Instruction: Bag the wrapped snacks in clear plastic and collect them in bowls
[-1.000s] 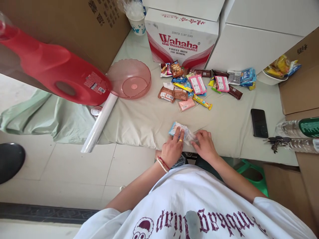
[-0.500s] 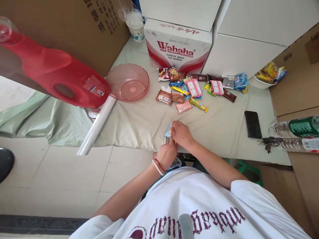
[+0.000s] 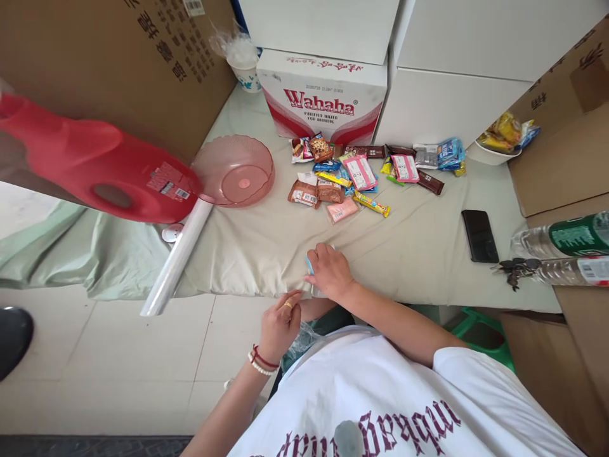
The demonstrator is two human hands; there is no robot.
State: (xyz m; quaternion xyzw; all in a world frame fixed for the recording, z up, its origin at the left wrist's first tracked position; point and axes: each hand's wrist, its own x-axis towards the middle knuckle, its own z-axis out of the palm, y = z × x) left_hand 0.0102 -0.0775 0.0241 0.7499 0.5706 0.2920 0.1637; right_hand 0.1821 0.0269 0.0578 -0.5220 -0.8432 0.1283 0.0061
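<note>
My right hand (image 3: pixel 328 270) is closed over a small light-blue packet (image 3: pixel 309 263) near the table's front edge; most of the packet is hidden under the fingers. To its lower left, my left hand (image 3: pixel 280 325), with a ring, a red cord and white beads, is curled at the edge, thumb against the fingers. Whatever it pinches, if anything, cannot be made out. Crinkled clear plastic (image 3: pixel 304 339) lies over my lap beside that hand. Beyond the hands is a pile of wrapped snacks, with a pink packet (image 3: pixel 342 210) and a yellow stick packet (image 3: pixel 371 204) nearest.
A pink clear bowl (image 3: pixel 233 171) stands at left beside a large red jug (image 3: pixel 95 158) and a plastic film roll (image 3: pixel 178 260). The Wahaba-marked carton (image 3: pixel 323 95) is behind the snacks. At right are a phone (image 3: pixel 479 236), keys (image 3: pixel 516 270) and bottles (image 3: pixel 578 235).
My hands have come apart: the left has moved down and left, away from the right. The right stays over the blue packet, slightly nearer the left. The view has shifted a little.
</note>
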